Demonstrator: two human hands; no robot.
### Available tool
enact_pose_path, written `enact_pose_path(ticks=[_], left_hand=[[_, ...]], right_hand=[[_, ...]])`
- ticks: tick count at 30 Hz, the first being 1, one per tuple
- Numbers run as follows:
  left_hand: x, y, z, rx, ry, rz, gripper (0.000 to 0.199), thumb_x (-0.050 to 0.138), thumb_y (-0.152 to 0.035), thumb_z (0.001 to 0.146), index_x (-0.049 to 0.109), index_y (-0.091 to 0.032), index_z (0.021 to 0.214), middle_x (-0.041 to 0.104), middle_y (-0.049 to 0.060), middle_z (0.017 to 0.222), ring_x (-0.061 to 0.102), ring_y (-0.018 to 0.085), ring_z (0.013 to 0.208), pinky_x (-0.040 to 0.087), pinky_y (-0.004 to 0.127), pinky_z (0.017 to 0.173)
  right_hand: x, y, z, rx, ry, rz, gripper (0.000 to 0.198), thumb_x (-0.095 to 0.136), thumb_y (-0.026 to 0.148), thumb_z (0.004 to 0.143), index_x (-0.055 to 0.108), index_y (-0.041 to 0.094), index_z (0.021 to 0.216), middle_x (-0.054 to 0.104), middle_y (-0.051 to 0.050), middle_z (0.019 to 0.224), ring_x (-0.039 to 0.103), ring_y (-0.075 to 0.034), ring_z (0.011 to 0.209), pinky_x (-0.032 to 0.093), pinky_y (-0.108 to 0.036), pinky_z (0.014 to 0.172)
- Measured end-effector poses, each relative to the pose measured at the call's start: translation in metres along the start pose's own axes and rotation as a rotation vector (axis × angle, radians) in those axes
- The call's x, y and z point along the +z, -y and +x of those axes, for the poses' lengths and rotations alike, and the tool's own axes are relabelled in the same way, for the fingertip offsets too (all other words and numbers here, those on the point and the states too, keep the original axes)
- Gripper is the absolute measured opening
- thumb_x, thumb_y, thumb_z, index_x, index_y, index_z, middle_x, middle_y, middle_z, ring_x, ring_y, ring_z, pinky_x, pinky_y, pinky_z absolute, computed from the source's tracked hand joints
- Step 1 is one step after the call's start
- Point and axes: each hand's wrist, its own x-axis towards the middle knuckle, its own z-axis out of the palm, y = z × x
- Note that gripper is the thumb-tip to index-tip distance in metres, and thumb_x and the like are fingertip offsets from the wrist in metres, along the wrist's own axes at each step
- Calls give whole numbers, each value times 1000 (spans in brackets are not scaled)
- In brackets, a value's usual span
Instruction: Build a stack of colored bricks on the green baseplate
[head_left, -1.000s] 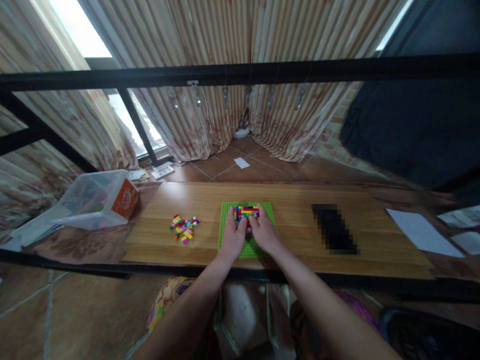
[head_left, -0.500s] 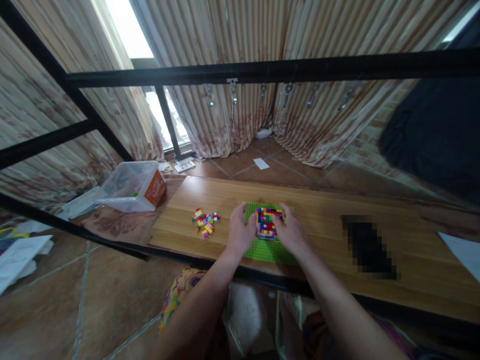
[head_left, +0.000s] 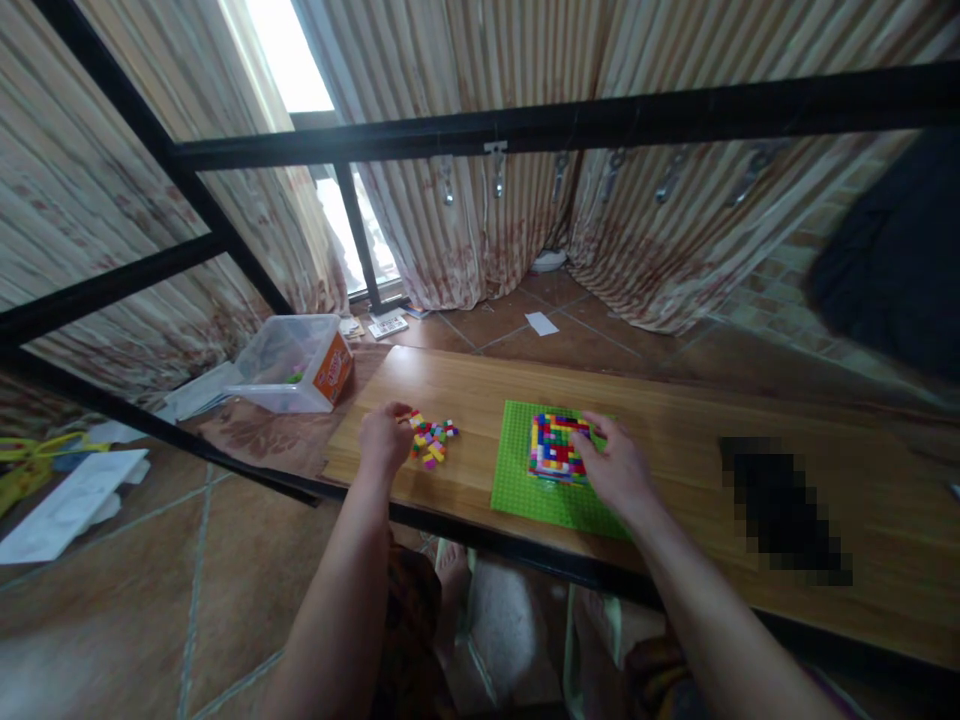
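Observation:
A block of stacked multicoloured toy bricks [head_left: 556,450] stands on a green studded baseplate [head_left: 514,480]. My right hand [head_left: 619,465] grips its right side, thumb over the top and fingers at the far right corner. To the left, my left hand [head_left: 386,440] is at the edge of a small pile of loose toy bricks [head_left: 431,440], its fingers curled together at the pile's far left. Whatever lies between those fingertips is too small to make out.
The wooden bench [head_left: 465,385] has a dark metal edge along my side. A clear plastic bin [head_left: 289,370] with an orange label stands beyond its left end. A blurred-out dark object [head_left: 784,510] lies on the right. A black metal rail [head_left: 420,140] with hanging clips crosses ahead.
My left hand has left the brick block and moved left to the loose bricks. My right hand has stayed at the block's right side. The view has shifted slightly left.

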Motion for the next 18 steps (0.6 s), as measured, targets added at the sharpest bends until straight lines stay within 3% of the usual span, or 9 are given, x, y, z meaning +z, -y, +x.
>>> enact_pose_path(ticks=[7, 12, 18], left_hand=[[-16, 34, -15, -12, 255, 12, 13, 66, -24, 74, 76, -18, 80, 77, 4, 80, 68, 20, 78, 46, 24, 66], [-9, 25, -19, -5, 298, 68, 14, 69, -31, 74, 74, -19, 78, 74, 3, 76, 66, 19, 74, 40, 25, 61], [-4, 13, -19, 24, 286, 144, 15, 63, -23, 77, 76, -20, 83, 74, 6, 79, 66, 21, 77, 42, 27, 66]], right_hand=[[-2, 0, 1, -59, -3, -23, 39, 52, 42, 83, 70, 17, 108, 68, -15, 110, 64, -28, 97, 50, -46, 90], [-1, 5, 1, -56, 9, -46, 40, 52, 41, 82, 71, 16, 108, 68, -15, 110, 64, -27, 99, 49, -47, 93], [1, 6, 1, -74, 19, -33, 41, 52, 40, 83, 70, 14, 109, 66, -17, 111, 62, -29, 104, 48, -49, 97]])
